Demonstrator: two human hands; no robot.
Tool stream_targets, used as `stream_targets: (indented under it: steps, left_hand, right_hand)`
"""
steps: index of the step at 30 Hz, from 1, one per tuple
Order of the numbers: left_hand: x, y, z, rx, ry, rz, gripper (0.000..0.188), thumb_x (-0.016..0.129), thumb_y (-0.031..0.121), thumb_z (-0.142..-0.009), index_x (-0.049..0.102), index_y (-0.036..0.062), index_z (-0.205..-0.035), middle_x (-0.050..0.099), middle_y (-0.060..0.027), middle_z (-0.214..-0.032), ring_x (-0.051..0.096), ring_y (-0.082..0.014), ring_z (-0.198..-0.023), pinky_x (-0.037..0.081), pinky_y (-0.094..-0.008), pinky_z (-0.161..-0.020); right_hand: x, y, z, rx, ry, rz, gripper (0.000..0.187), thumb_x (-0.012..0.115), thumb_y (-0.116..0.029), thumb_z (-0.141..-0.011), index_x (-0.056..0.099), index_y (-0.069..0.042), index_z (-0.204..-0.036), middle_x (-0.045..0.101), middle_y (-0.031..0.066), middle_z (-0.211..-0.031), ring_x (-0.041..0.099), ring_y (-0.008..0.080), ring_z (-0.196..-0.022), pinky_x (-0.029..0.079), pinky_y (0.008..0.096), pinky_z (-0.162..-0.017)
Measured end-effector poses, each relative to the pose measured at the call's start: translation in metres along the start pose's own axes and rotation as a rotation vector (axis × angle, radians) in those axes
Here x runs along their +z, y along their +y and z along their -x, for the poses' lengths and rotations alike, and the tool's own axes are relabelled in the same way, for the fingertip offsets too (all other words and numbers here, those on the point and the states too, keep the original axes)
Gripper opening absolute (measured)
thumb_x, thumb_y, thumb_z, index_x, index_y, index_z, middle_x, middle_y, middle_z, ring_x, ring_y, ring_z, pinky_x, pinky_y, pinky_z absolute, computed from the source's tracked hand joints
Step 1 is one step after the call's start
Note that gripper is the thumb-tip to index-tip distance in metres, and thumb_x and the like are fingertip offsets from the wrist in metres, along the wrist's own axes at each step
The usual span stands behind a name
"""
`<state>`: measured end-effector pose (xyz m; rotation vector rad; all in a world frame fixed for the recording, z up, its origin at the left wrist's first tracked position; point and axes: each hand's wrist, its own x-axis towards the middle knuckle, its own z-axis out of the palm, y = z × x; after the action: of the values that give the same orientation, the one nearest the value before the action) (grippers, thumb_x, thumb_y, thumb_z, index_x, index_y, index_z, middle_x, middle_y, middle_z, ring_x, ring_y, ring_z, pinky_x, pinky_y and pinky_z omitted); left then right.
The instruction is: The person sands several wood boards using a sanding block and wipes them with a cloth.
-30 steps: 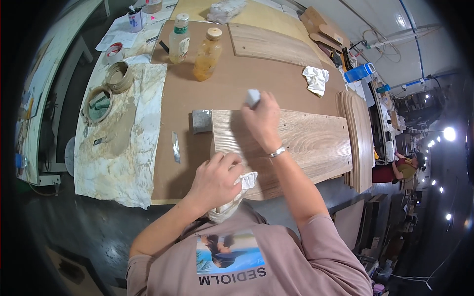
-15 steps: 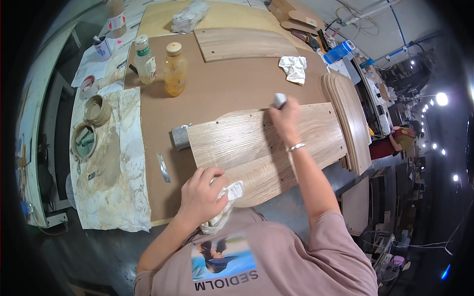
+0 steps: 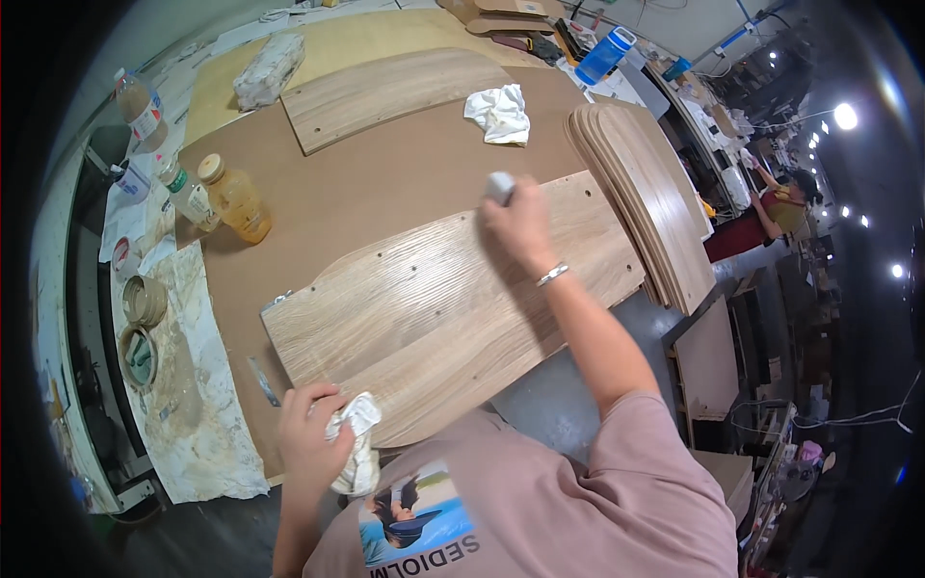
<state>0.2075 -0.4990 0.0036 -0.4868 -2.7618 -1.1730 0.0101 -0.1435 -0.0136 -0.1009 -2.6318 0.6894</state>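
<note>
A wood-grain board [image 3: 434, 299] with several small dark holes lies before me, tilted across the brown tabletop. My right hand [image 3: 521, 226], a bracelet at its wrist, is closed round a small pale grey block [image 3: 499, 188] at the board's far edge; its exact kind is unclear. At the near left corner, my left hand [image 3: 310, 433] grips a crumpled white cloth [image 3: 358, 443], its fingers by the board's edge. A thin metal strip [image 3: 263, 380] lies beside the board's left end.
Stacked boards [image 3: 646, 202] stand to the right. Another board [image 3: 385, 96] and a white rag [image 3: 499, 114] lie farther back. Bottles, including an amber jar [image 3: 236, 197], and tape rolls [image 3: 145, 301] are at left. A co-worker [image 3: 776, 207] stands far right.
My view has turned, shifting the scene. The board sits farther left, closer to the metal strip and covering most of a grey roll. Both hands keep their holds and have moved with it.
</note>
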Motion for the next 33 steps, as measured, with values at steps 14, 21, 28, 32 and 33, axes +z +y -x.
stream_targets:
  steps: [14, 21, 28, 32, 33]
  left_hand:
    - [0.086, 0.118, -0.118, -0.083, -0.146, -0.26, 0.028, 0.069, 0.004, -0.073, 0.065, -0.0012, -0.1, 0.063, -0.0184, -0.099, 0.061, -0.0338, -0.094, 0.048, -0.0412, -0.081]
    - [0.062, 0.125, -0.068, -0.107, 0.055, -0.71, 0.049, 0.069, 0.01, -0.081, 0.061, 0.0042, -0.128, 0.055, -0.0156, -0.135, 0.052, -0.0322, -0.124, 0.041, -0.0417, -0.103]
    - [0.03, -0.005, 0.055, -0.698, 0.602, -0.418, 0.029, 0.059, 0.003, -0.094, 0.066, -0.0046, -0.121, 0.069, -0.0157, -0.114, 0.065, -0.0234, -0.099, 0.051, -0.0317, -0.087]
    - [-0.065, 0.094, -0.01, -0.534, 1.152, -0.244, 0.027, 0.059, 0.015, -0.102, 0.068, -0.0034, -0.119, 0.07, -0.0116, -0.112, 0.063, -0.0164, -0.099, 0.052, -0.0314, -0.09]
    - [-0.049, 0.134, -0.047, -0.413, 1.118, -0.138, 0.029, 0.056, 0.015, -0.103, 0.064, -0.0015, -0.126, 0.068, -0.0119, -0.115, 0.064, -0.0168, -0.1, 0.053, -0.0311, -0.092]
  right_hand:
    - [-0.043, 0.093, -0.049, -0.161, -0.173, -0.146, 0.023, 0.071, -0.018, -0.079, 0.064, 0.001, -0.09, 0.062, 0.021, -0.095, 0.063, 0.0403, -0.09, 0.051, 0.0482, -0.081]
    - [-0.096, 0.22, -0.105, 0.047, 0.061, 0.035, 0.03, 0.075, -0.023, -0.078, 0.068, 0.003, -0.092, 0.065, 0.0206, -0.095, 0.064, 0.0396, -0.088, 0.052, 0.0456, -0.078]
    - [-0.096, 0.258, -0.118, 0.196, 0.005, -0.526, 0.03, 0.078, -0.022, -0.078, 0.067, 0.004, -0.09, 0.068, 0.0122, -0.076, 0.064, 0.021, -0.064, 0.051, 0.0355, -0.062]
    - [-0.104, 0.262, -0.117, 0.352, -0.073, -0.821, 0.028, 0.077, -0.019, -0.081, 0.068, 0.004, -0.093, 0.069, 0.0081, -0.078, 0.063, 0.0134, -0.066, 0.049, 0.0301, -0.06]
    - [-0.107, 0.263, -0.117, 0.349, -0.078, -0.829, 0.028, 0.077, -0.019, -0.081, 0.068, 0.004, -0.093, 0.069, 0.0081, -0.078, 0.063, 0.0134, -0.066, 0.049, 0.0301, -0.06]
